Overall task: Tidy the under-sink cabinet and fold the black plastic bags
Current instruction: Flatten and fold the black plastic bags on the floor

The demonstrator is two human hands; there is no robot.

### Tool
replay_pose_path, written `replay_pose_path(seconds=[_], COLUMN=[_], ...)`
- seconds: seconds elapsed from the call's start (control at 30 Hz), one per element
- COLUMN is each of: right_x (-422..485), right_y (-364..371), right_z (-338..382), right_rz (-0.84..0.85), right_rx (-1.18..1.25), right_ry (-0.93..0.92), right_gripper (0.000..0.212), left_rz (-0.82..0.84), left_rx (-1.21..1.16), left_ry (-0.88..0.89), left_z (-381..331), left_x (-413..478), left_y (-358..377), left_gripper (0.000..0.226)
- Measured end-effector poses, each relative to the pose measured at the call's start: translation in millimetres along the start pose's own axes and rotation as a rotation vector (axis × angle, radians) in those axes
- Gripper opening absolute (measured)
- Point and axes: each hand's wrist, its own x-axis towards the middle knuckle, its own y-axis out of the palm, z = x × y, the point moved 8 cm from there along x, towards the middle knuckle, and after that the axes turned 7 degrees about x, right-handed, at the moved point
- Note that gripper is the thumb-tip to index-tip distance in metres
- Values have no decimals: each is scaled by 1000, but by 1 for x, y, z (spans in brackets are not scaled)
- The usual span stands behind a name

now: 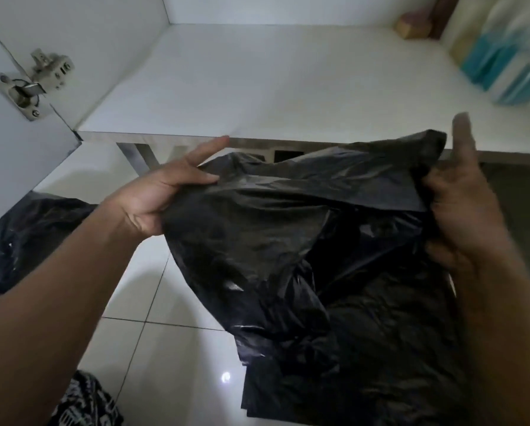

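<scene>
A crumpled black plastic bag (276, 229) hangs in the air between my two hands, in front of the open cabinet. My left hand (162, 195) pinches its left edge between thumb and fingers. On the right edge, my right hand (460, 204) grips the plastic, blurred, with fingers partly raised. The bag's lower part droops onto more black plastic (349, 379) on the tiled floor. Another black bag (27, 235) lies on the floor at the left, below the cabinet door.
The white cabinet floor (257, 87) lies ahead, with a teal and white package (503, 56) at its right and a small wooden block (411, 26) at the back. The open door with a metal hinge (30, 84) is at left. Patterned cloth (85, 401) shows below.
</scene>
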Motion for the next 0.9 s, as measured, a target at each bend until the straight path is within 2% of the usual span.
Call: replay_pose_path(seconds=[0.07,0.1,0.17,0.23,0.3,0.37,0.47,0.53,0.57,0.63,0.73,0.8,0.9], right_x=[-3,-2,-1,-2,4,18,35,41,45,60,82,95,98], right_y=[-19,-33,-62,-90,-108,-114,-104,-104,-107,-122,-135,-148,-162], right_z=[14,8,-18,-47,-57,-55,-41,-51,-61,-95,-131,-135,-125], right_rz=[23,2,-45,-75,-129,-96,-36,-32,-26,28,89,-46,-295], right_rx=[-165,-278,-454,-490,-504,-631,-938,-961,-977,-1031,-1042,-894,-580], right_ry=[-91,-54,163,407,471,381,-6,-209,-237,-161,14,91,132], right_gripper=[77,73,58,34,21,31,56,66,69,74,77,77,101], left_rz=[53,61,59,143,153,17,-242,-314,-323,-320,-376,-462,-520], left_rx=[12,19,77,120,139,272,742,871,894,945,932,921,909], left_ry=[14,-35,-223,-474,-579,-482,-36,210,283,319,231,197,171], left_z=[-1,8,41,79,97,100,84,79,80,86,100,104,103], left_x=[5,10,25,33,40,60,92,100,102,110,125,132,140], left_y=[25,34,46,59,70,69,53,53,55,60,55,47,40], left_gripper=[57,54,45,48,50,40,49,55,58,63,68,61,64])
